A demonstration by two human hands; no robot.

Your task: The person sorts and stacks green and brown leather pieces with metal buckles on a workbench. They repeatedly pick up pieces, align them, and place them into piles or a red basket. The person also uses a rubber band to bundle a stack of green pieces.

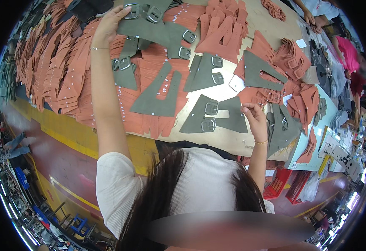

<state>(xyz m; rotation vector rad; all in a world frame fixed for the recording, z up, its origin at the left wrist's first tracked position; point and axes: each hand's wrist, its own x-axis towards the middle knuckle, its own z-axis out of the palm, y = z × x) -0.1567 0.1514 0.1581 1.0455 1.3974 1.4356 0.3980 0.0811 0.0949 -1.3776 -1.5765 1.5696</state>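
Observation:
My left hand (109, 26) is stretched to the far left, fingers pinched on the edge of a dark green leather buckle piece (149, 29) in the pile. Nearer, my right hand (256, 119) is bent with thumb and fingertips closed at the right edge of a green leather piece with two silver buckles (197, 115), which lies flat on the table. Between my hands lie a forked green strap piece with punched holes (158, 94) and another green two-buckle piece (202, 72). A second forked green piece (256, 71) rests beyond my right hand.
Overlapping rust-orange leather pieces (61, 75) cover the table's left side. More orange strap bundles (292, 58) sit at the right, by a thread cone (313, 75). Green pieces (284, 129) hang at the near right edge. Red crates (277, 184) stand below. Other people (317, 12) are at the far right.

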